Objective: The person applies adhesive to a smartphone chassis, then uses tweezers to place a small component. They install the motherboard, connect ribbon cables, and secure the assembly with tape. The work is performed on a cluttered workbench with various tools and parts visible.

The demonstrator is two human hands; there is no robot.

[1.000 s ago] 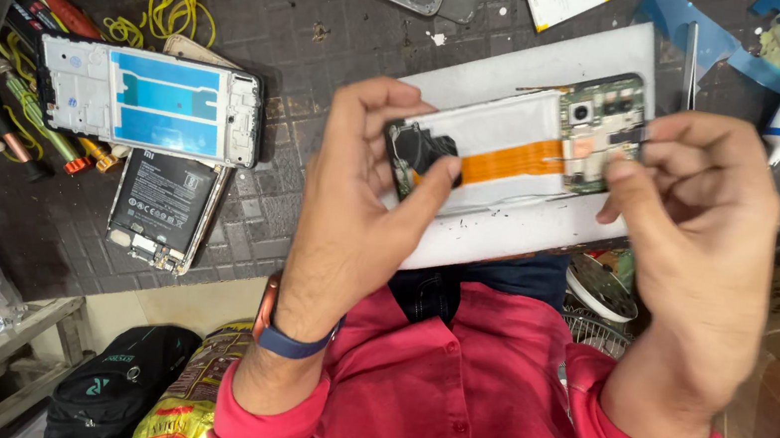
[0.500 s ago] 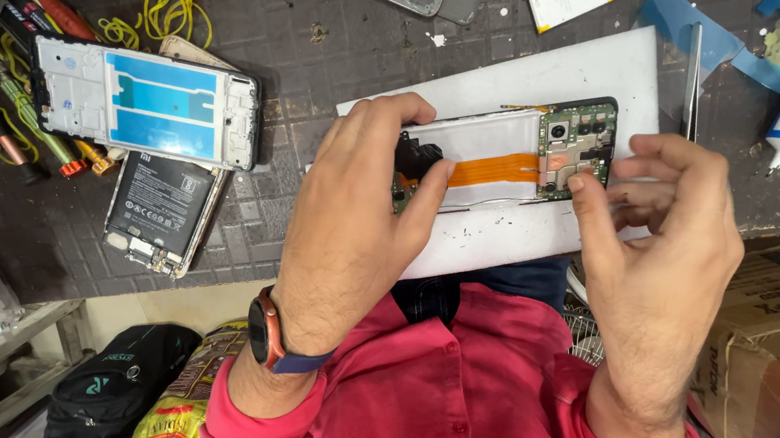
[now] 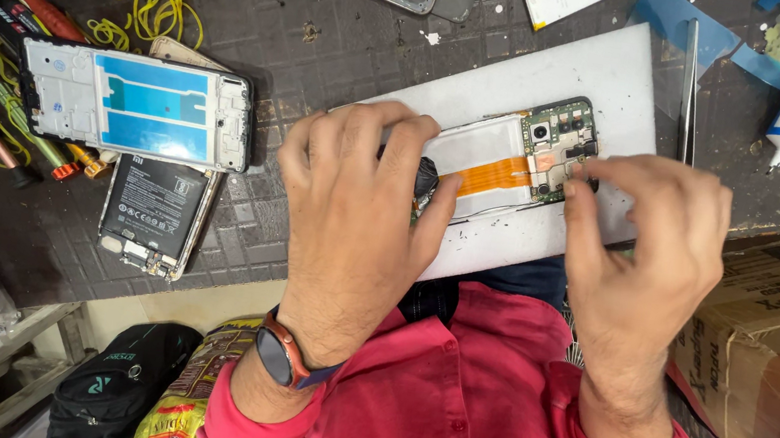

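Left hand [image 3: 350, 214] steadies opened phone [image 3: 518, 161] – right hand [image 3: 643, 242] fingertips on circuit board.

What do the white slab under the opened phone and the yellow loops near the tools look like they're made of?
The white rectangular slab looks like smooth matte plastic or coated board: flat, even, with no grain, though the look leaves it open. The thin yellow loops look like rubber bands, limp and curling. The opened phone in both hands shows a green circuit board and an orange flexible ribbon.
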